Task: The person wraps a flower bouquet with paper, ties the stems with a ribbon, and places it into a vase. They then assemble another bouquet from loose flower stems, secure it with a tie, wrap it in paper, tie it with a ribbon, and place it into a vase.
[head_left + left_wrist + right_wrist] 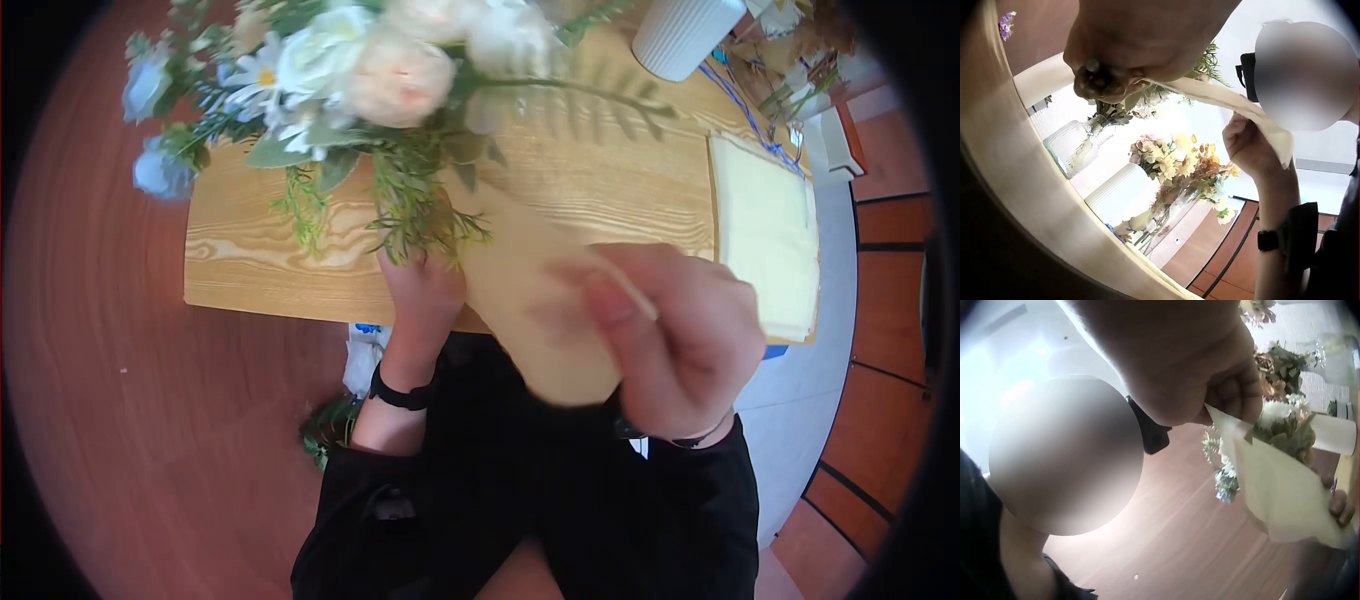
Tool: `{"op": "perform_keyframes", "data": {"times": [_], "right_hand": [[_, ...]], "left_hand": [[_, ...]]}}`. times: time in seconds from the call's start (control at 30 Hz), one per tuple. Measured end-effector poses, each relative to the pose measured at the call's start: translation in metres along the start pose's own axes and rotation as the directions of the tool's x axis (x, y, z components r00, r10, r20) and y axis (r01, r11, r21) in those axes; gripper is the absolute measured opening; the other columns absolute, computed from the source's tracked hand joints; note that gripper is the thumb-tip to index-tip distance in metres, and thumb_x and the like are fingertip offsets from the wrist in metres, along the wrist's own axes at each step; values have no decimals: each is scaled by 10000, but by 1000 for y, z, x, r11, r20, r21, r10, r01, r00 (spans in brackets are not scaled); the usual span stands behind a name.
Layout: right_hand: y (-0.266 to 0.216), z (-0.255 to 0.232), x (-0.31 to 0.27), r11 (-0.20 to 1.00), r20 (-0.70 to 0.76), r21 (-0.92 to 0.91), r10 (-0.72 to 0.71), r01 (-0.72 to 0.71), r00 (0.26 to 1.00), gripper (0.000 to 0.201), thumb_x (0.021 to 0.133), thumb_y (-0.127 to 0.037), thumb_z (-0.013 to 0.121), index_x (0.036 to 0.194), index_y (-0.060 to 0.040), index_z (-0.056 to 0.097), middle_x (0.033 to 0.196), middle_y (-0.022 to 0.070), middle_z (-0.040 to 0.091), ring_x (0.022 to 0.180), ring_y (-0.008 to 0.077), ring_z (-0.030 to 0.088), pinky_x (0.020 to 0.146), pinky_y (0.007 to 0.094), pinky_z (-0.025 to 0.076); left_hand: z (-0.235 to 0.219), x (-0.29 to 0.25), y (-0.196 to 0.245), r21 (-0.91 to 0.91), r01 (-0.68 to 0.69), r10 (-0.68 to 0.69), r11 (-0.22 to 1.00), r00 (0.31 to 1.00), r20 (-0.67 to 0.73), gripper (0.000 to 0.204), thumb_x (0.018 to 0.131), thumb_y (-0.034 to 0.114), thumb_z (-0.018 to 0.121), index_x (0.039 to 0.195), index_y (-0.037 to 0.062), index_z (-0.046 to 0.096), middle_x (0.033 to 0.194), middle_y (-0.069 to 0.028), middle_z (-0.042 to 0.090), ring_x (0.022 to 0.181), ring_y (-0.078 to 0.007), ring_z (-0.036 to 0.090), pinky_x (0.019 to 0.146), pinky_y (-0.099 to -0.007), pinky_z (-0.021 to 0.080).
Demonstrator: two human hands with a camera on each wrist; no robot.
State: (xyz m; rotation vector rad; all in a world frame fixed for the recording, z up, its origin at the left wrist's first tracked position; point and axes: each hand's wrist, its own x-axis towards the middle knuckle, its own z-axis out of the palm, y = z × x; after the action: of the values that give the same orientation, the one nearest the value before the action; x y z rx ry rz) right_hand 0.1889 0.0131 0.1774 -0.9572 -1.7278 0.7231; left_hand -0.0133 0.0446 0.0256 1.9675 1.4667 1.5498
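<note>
A bouquet of artificial white, pale pink and blue flowers with green sprigs [400, 80] rises over the table from my left hand [425, 285]. That hand grips it low down, its fingers curled round the gathered stems, whose dark cut ends show below the fist in the left wrist view. A cream sheet of wrapping paper [1285, 494] runs from the left hand along the bouquet's side. With thumb and fingers, my right hand [690, 335] pinches the sheet's free edge and holds it out to the right. Leaves partly hide the left fingers in the head view.
On the wooden table [610, 190] a stack of cream paper sheets [765, 240] lies at the right. A white ribbed vase [685, 35] stands at the back, with blue cord [735, 95] beside it. A clear glass vase [1075, 147] and more flowers [1179, 162] stand further off.
</note>
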Motion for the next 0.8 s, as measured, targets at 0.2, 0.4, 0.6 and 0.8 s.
{"op": "perform_keyframes", "data": {"times": [0.2,0.4,0.6,0.8], "right_hand": [[26,4,2,909,271,398,-244,123,931,346,961,-279,561,1003,40,688,819,153,704,665,273,671,640,319,517],[72,43,5,917,205,234,278,-323,938,183,977,-116,580,1041,46,635,800,94,661,783,166,648,709,282,495],[79,38,16,507,545,567,360,-650,757,214,991,-172,595,1043,31,638,779,65,682,683,132,653,706,271,517],[72,17,23,504,596,541,335,-673,730,250,932,-113,673,1134,25,622,911,40,699,825,106,655,858,272,493]], "left_hand": [[-11,31,-8,-806,584,46,-96,812,582,250,968,254,580,1052,23,536,903,-124,586,528,-216,548,531,-377,454],[-28,38,54,-620,764,-104,-180,612,784,383,966,400,549,938,18,559,672,-141,530,441,-213,446,439,-341,360],[-21,35,50,-463,859,-9,-217,473,881,569,983,523,442,894,-23,574,618,-143,490,449,-261,464,447,-367,365],[-17,26,48,-413,865,246,-284,483,840,592,977,517,457,891,-60,553,625,-137,498,461,-265,494,450,-370,379]]}}
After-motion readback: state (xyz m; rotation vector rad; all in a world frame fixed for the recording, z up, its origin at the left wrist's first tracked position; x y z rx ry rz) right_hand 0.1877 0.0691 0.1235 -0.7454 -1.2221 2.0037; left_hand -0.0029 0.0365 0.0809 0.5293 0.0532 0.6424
